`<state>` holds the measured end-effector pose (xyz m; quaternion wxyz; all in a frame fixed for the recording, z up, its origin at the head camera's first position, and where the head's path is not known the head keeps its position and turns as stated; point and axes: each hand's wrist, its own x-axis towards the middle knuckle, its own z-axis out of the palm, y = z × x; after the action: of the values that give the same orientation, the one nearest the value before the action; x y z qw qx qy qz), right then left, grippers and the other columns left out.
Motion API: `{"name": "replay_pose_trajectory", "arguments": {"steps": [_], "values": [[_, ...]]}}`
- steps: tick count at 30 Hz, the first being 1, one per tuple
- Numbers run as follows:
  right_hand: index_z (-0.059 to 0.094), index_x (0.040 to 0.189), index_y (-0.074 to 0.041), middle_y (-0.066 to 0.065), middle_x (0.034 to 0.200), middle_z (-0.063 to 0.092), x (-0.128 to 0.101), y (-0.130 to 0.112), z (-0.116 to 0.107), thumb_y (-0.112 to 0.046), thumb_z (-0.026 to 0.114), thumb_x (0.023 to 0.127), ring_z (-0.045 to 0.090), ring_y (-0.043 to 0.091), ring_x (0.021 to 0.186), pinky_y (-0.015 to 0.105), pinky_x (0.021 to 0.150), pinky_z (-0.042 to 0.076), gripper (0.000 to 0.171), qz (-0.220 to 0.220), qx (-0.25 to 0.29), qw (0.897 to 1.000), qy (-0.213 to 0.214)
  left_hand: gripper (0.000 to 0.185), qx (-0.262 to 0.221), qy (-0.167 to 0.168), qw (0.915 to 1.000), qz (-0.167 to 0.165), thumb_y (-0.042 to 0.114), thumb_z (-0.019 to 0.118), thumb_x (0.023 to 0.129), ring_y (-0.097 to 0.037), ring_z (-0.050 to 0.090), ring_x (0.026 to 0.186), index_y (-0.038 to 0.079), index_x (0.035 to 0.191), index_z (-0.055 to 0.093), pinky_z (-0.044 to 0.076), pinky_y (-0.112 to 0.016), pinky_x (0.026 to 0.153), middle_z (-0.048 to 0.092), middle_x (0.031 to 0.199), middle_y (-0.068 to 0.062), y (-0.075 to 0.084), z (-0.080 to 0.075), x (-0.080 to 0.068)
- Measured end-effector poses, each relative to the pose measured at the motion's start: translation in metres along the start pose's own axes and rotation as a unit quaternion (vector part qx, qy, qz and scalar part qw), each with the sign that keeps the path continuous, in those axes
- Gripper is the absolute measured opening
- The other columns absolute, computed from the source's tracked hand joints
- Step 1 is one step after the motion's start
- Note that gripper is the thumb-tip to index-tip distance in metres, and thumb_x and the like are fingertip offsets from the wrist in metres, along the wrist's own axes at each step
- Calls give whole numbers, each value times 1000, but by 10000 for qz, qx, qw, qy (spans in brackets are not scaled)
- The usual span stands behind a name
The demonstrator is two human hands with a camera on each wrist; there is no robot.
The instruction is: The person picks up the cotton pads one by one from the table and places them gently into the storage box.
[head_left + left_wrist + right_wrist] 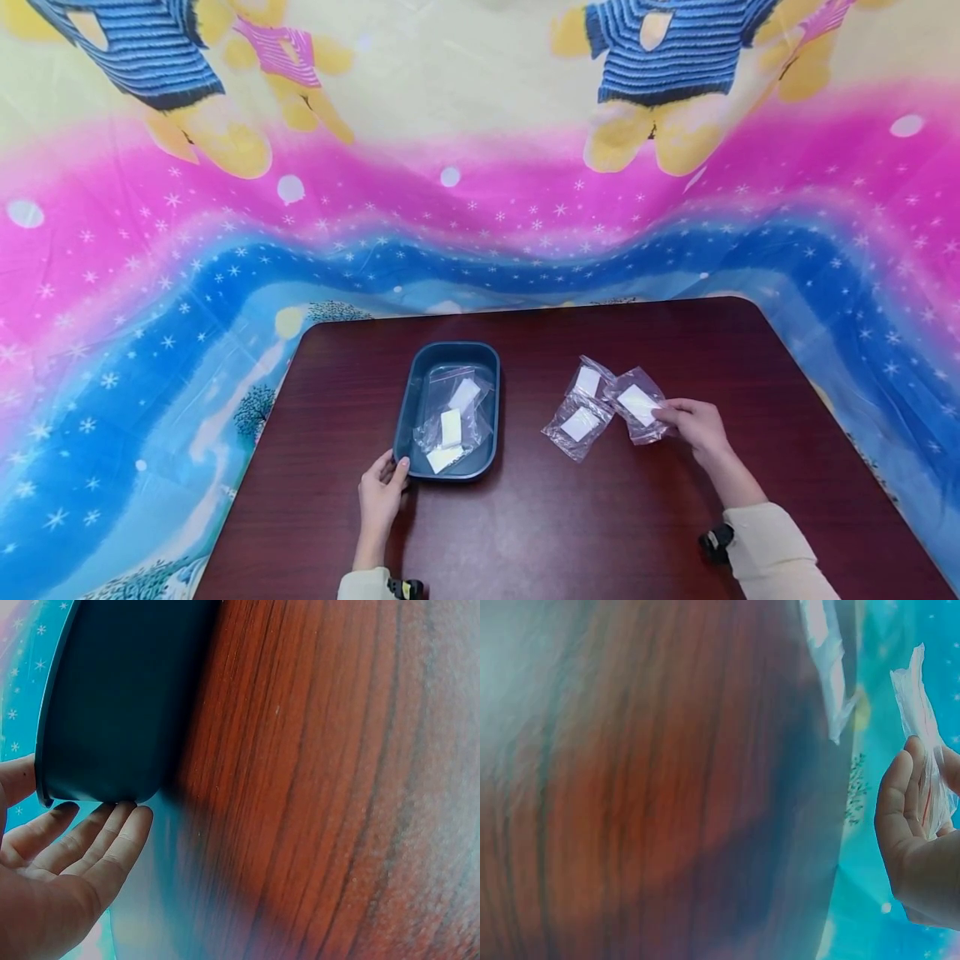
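Dark wood tabletop (pixel 540 533), blue tray (pixel 408 400) left of centre toward the near edge, three clear bags with white pads inside. Left hand (pixel 380 497) at tray's near left corner, fingers (pixel 82 844) straight against its wall, gripping nothing. Right hand (pixel 693 423) right of centre, pinching one clear bag (pixel 639 404). Two more bags (pixel 581 412) flat just beside it.

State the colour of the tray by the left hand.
The tray is dark blue, clearest in the head view.
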<state>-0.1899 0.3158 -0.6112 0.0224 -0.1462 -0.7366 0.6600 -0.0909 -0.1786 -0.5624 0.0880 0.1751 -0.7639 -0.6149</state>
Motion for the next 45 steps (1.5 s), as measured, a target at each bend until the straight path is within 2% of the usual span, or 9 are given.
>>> {"name": "replay_pose_trajectory", "arguments": {"steps": [2, 5, 14, 19, 26, 33, 37, 40, 45], "values": [[67, 83, -9, -6, 69, 62, -5, -11, 5, -11, 75, 74, 58, 4, 59, 21, 52, 54, 11, 27, 13, 9999, -115, 43, -4, -5, 10000, 12, 8, 59, 89, -38, 56, 101, -16, 122, 47, 55, -37, 73, 53, 113, -35, 0, 0, 0], [69, 80, -16, -8, 69, 62, -5, -17, 12, -14, 76, 74, 58, 3, 59, 20, 53, 53, 10, 39, 114, 9997, -215, 42, -16, -17, 10000, -7, 7, 58, 89, -38, 55, 101, -17, 121, 47, 55, -38, 73, 52, 113, -35, 1, 0, 1], [68, 86, -6, -3, 74, 64, 17, -2, 34, -15, 80, 68, 59, 6, 59, 23, 50, 54, 23, -137, 376, 9991, -105, 41, -39, 5, 10000, 12, 8, 58, 89, -37, 56, 100, -16, 121, 48, 55, -38, 73, 53, 113, -34, 1, 1, 0], [70, 88, -6, -2, 76, 64, -2, -39, 52, -14, 78, 71, 59, 7, 61, 23, 53, 54, 21, -174, 567, 9970, -498, 39, -39, 66, 10000, -30, 7, 59, 89, -36, 56, 99, -15, 119, 50, 55, -36, 73, 55, 111, -33, -1, 0, 1], [59, 102, 14, -5, 74, 59, -47, -121, 88, -11, 72, 77, 54, 5, 61, 24, 57, 52, 37, -37, -108, 9982, -584, 37, -44, 107, 9999, -33, 6, 59, 88, -35, 57, 98, -15, 117, 52, 55, -36, 72, 56, 109, -33, -1, 0, 2], [59, 105, 14, -4, 74, 58, -51, -140, 117, -6, 70, 78, 50, 3, 59, 21, 54, 48, 35, 41, -267, 9981, -556, 38, -25, 71, 10000, -46, 8, 59, 89, -34, 57, 99, -15, 118, 52, 55, -37, 73, 56, 110, -33, 0, 0, 1], [58, 104, 16, 19, 101, 60, -51, -144, 135, -2, 69, 78, 52, 3, 60, 18, 53, 49, 33, -41, 69, 9976, -694, 39, 14, 67, 10000, -50, 9, 59, 89, -34, 57, 99, -15, 119, 51, 55, -36, 72, 56, 110, -33, 1, 0, 0], [59, 102, 17, 25, 111, 54, -50, -148, 148, 0, 68, 77, 54, 3, 61, 19, 55, 51, 31, -19, 272, 9962, -827, 39, 35, 80, 9999, -60, 10, 59, 89, -33, 57, 99, -14, 119, 52, 55, -34, 72, 57, 110, -32, 1, 0, 0], [61, 101, 14, 2, 77, 60, -52, -153, 170, -1, 69, 77, 54, 4, 59, 27, 60, 52, 29, -11, 288, 9946, -994, 40, 64, 57, 10000, -17, 10, 59, 89, -33, 57, 98, -15, 119, 51, 56, -34, 71, 56, 110, -33, 2, 0, 0]]}}
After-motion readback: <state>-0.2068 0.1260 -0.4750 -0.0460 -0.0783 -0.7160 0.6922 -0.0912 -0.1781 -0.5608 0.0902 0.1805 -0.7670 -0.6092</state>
